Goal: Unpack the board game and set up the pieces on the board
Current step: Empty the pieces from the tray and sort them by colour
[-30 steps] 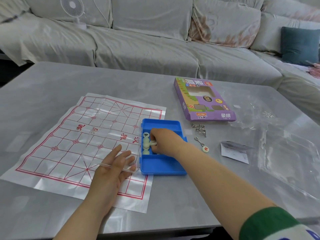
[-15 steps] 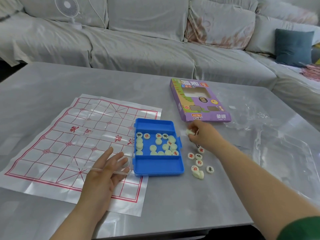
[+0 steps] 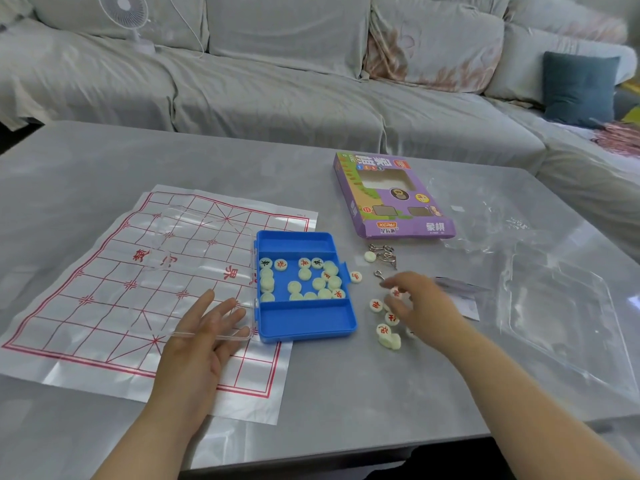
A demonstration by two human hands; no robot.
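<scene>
1. Step in hand, as I read it: getting pieces out of the blue case (image 3: 304, 323) onto the surface (image 3: 346, 393) before any go on the board sheet (image 3: 104, 306).
2. Left hand (image 3: 197, 344) lies flat on the clear lid (image 3: 214, 336), fingers straight & slightly spread, gripping nothing. The lid lies open over the sheet's right part.
3. Right hand (image 3: 420, 306) is over the loose pieces (image 3: 376, 305) just right of the case. Fingers curl down loosely but are blurred, so can't tell if they pinch one.
4. Most pieces in the case (image 3: 304, 273) sit in the middle compartment, many face-down. Near & far compartments are bare. No pieces on the sheet yet.
5. To do it well: turn pieces face-up, sort red vs black chars, then take small handfuls, not a big scoop, since the discs are small and prob. roll.
6. Keep the pile away from the metal rings (image 3: 384, 254) & plastic wrap (image 3: 554, 306); one piece already lies beside the rings and pale discs could get lost there.
7. Case + lid overlap the sheet's right edge, so shift both off before placing. The sheet looks thin & creased; hold it flat w/ the left hand.
</scene>
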